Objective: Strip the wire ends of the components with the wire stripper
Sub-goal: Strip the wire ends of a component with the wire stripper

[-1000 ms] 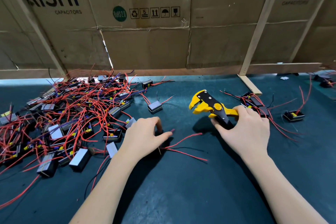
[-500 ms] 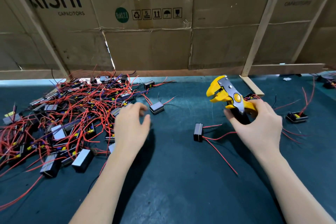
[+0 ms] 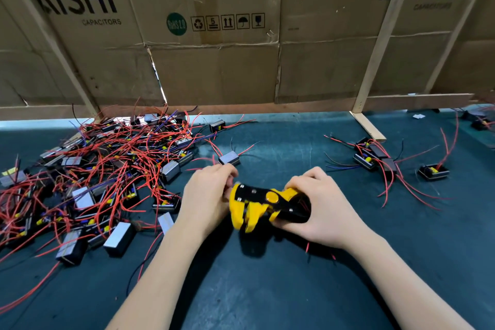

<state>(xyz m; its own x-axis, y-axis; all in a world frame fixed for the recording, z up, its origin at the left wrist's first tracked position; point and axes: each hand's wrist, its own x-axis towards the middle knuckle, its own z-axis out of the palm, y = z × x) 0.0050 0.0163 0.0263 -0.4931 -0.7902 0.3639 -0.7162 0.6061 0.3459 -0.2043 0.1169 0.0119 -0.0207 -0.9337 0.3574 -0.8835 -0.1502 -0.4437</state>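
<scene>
- The right hand [image 3: 325,209] curls round the handles of the yellow and black wire stripper [image 3: 263,205], which is held just above the dark green mat [image 3: 267,289] with its head pointing left
- The left hand [image 3: 206,198] sits just beside the stripper's head, fingers bent in towards it; whether they pinch a wire there cannot be told
- Thin red wire ends [image 3: 308,246] hang below the right hand, their component hidden
- A big tangled pile of components [image 3: 101,177] with red wires fills the left of the mat
- One lone component [image 3: 229,158] lies just beyond the left hand
- A small group of components [image 3: 375,159] lies well apart on the right
- A cardboard wall [image 3: 241,61] with wooden battens stands behind
</scene>
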